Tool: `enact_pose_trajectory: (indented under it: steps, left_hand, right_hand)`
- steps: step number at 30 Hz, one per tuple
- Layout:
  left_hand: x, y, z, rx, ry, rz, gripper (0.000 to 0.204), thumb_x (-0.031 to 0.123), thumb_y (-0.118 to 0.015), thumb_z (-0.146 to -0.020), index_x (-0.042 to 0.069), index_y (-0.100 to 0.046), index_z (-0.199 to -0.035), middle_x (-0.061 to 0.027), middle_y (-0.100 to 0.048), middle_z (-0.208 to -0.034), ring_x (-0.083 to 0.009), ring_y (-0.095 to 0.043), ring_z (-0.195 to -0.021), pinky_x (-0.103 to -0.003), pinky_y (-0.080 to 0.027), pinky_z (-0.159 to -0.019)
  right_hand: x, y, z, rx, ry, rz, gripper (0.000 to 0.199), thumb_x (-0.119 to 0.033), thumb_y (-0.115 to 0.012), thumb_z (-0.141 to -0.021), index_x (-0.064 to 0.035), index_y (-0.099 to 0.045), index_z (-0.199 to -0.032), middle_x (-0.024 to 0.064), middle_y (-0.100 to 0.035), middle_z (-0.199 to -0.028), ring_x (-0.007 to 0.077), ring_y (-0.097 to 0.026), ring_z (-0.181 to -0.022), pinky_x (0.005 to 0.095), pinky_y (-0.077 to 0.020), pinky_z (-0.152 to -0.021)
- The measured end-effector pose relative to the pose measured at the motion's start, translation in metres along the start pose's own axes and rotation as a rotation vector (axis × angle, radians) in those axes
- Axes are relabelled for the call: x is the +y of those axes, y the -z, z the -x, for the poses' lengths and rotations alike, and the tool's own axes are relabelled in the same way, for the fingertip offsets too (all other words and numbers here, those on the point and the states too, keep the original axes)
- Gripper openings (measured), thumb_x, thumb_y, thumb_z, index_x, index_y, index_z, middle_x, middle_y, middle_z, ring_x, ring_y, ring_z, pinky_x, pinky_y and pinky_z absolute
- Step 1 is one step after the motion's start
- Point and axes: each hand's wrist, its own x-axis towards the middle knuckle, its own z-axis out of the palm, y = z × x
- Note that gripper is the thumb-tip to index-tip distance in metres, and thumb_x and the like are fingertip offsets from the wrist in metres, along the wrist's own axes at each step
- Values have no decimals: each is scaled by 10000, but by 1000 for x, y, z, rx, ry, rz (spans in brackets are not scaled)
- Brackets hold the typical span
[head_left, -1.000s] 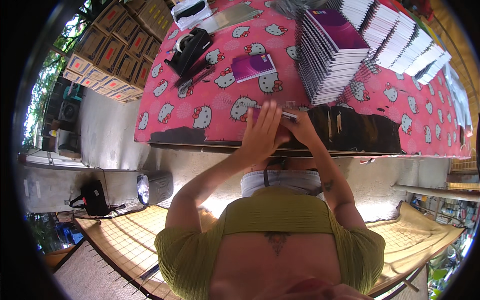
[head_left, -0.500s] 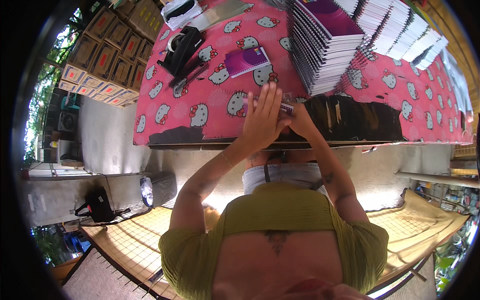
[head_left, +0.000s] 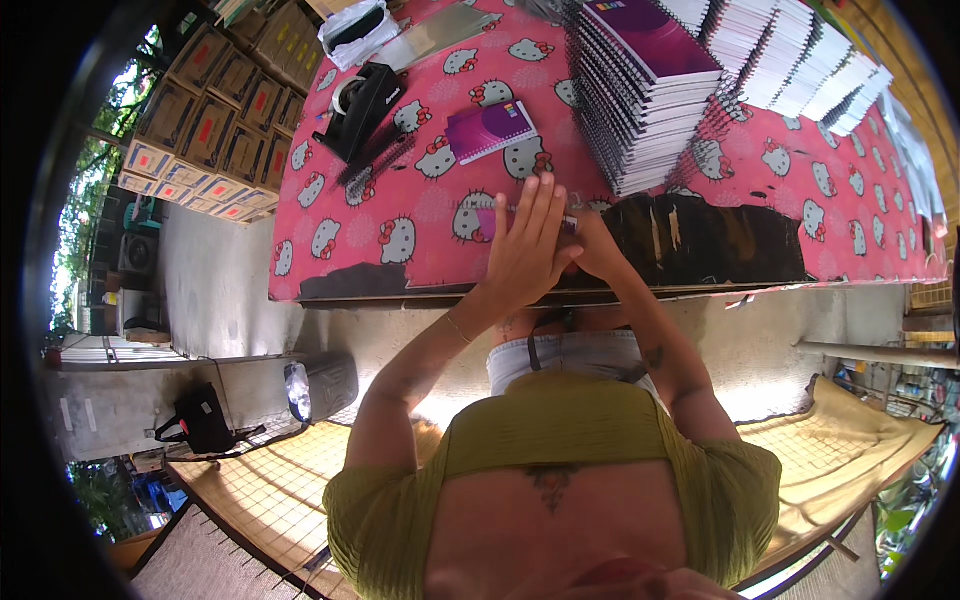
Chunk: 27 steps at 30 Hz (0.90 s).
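Over a small purple notebook (head_left: 487, 222) near the table's front edge lies my left hand (head_left: 528, 240), fingers straight and flat on top. My right hand (head_left: 598, 245) is closed at the notebook's right end, its fingertips mostly hidden by the left hand. Spiral wire shows faintly along the notebook's left side. Farther back rest small purple notebooks (head_left: 492, 130), one overlapping another. To their left is a black tape dispenser (head_left: 360, 112) with a roll of tape. A tall stack of purple-covered spiral notebooks (head_left: 650, 100) rises right of my hands.
The pink patterned cover (head_left: 400, 240) is torn along the front, baring the dark tabletop (head_left: 700, 240). White page stacks (head_left: 780, 50) stand at the back right. Loose black spirals (head_left: 375, 165) lie by the dispenser. Cardboard boxes (head_left: 210, 130) are piled left of the table.
My left hand has slid slightly over the notebook, and less of the notebook's right end shows between my hands. The whole view has shifted a little.
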Motion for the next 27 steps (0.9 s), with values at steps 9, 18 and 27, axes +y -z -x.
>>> enact_pose_trajectory:
  steps: [9,18,27]
  left_hand:
    - [-21,15,-11,174,-92,135,269,275,-637,-903,113,-651,-1118,-28,-670,-1090,-212,-616,-1091,-563,-122,-1153]
    - [-20,16,-11,224,-77,189,169,195,-710,-838,102,-653,-966,-22,-667,-906,-222,-634,-846,-500,-259,-1105]
    - [-12,34,-10,148,-98,207,176,74,-677,-795,55,-635,-965,-81,-630,-857,-281,-603,-806,-385,-462,-736]
  right_hand:
    - [-14,11,3,-33,-80,186,361,-104,-720,-799,-15,-654,-1143,160,-705,-941,281,-681,-844,331,-506,-759]
    - [-40,61,3,-82,8,37,163,-68,-711,-828,5,-689,-972,91,-691,-809,144,-654,-744,289,-496,-695]
    - [-47,39,-1,152,126,412,161,-74,-708,-764,-26,-630,-896,90,-643,-805,250,-652,-693,323,-503,-632]
